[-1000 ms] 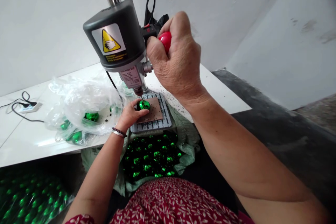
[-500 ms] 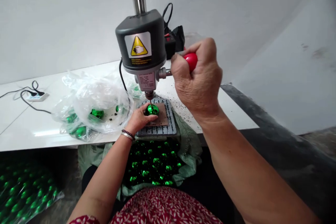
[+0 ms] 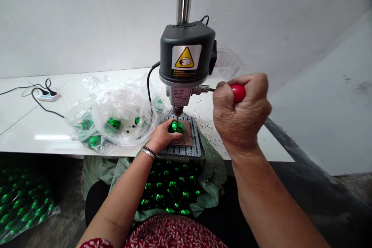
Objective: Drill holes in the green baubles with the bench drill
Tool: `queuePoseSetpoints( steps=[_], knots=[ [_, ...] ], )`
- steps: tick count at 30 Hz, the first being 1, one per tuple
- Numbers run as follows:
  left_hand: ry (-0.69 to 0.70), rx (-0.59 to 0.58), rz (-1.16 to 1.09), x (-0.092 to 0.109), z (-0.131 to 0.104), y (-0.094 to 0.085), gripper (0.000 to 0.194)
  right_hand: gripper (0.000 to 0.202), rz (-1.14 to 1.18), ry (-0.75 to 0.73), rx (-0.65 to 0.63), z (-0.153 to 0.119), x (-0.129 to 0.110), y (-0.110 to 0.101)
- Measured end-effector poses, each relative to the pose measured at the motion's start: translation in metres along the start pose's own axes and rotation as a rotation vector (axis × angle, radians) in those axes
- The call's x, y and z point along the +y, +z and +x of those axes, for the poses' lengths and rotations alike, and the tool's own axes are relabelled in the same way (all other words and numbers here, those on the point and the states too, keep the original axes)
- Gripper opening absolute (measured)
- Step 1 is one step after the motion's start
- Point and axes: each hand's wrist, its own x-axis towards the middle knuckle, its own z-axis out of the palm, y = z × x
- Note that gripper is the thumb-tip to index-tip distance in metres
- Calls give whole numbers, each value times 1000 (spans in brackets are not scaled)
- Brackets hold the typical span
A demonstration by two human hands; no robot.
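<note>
A drill press (image 3: 187, 56) stands on the table, its thin bit pointing down at a shiny green ball (image 3: 177, 126). The bit's tip overlaps the ball; whether it is inside cannot be made out. My left hand (image 3: 165, 135) grips the ball from its left side, thumb and fingers around it. The ball rests on a brown board (image 3: 188, 136) laid over the slotted metal base (image 3: 196, 145). To the right of the drill head, my right hand (image 3: 242, 112) is wrapped round the red knob (image 3: 238, 93) of the feed lever.
Clear plastic bags (image 3: 110, 102) with several green balls lie left of the drill. A power strip (image 3: 50, 96) sits farther left. Dark shavings dot the white table (image 3: 215, 124). Below its edge, an open green sack (image 3: 215, 186) holds many balls; another bagful (image 3: 26, 201) is at lower left.
My right hand has pulled the lever knob lower relative to the drill head. The camera view has shifted, so the drill appears farther right. My left hand still holds the green ball.
</note>
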Motion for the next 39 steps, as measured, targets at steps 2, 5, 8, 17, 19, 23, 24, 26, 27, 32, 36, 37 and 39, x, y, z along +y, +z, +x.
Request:
queuePoseSetpoints(
  steps=[2, 5, 8, 17, 19, 23, 24, 26, 27, 32, 36, 37, 39],
  knots=[
    [2, 5, -5, -3, 1, 2, 71, 12, -12, 5, 13, 0, 0, 1],
    [14, 18, -16, -7, 3, 5, 71, 11, -33, 6, 37, -2, -1, 2],
    [19, 39, -53, -9, 3, 6, 69, 12, -45, -7, 67, -8, 0, 3],
    [28, 48, 5, -9, 2, 8, 71, 13, -63, -71, 155, -31, 8, 7],
    [20, 50, 2, -8, 1, 7, 71, 12, -64, -91, 163, -36, 11, 8],
    [27, 49, -18, -7, -1, 7, 70, 11, -69, -119, 192, -49, 18, 10],
    [30, 50, -22, -7, -1, 7, 70, 12, -68, -120, 186, -53, 20, 10],
    [33, 54, -26, -8, -1, 7, 70, 12, -59, -113, 148, -60, 23, 9],
    [35, 55, -28, -8, -1, 7, 70, 12, -56, -110, 126, -61, 24, 8],
    [51, 60, -39, -8, -1, 8, 61, 21, -3, -54, 82, -25, 15, 7],
    [96, 78, -82, -4, -11, 4, 50, 20, 1, 50, -63, 25, 1, 9],
    [103, 80, -89, -2, -16, 1, 48, 19, -5, 76, -92, 33, -2, 9],
    [118, 59, -78, 1, -30, -8, 48, 18, -15, 119, -119, 42, -7, 10]
  ],
)
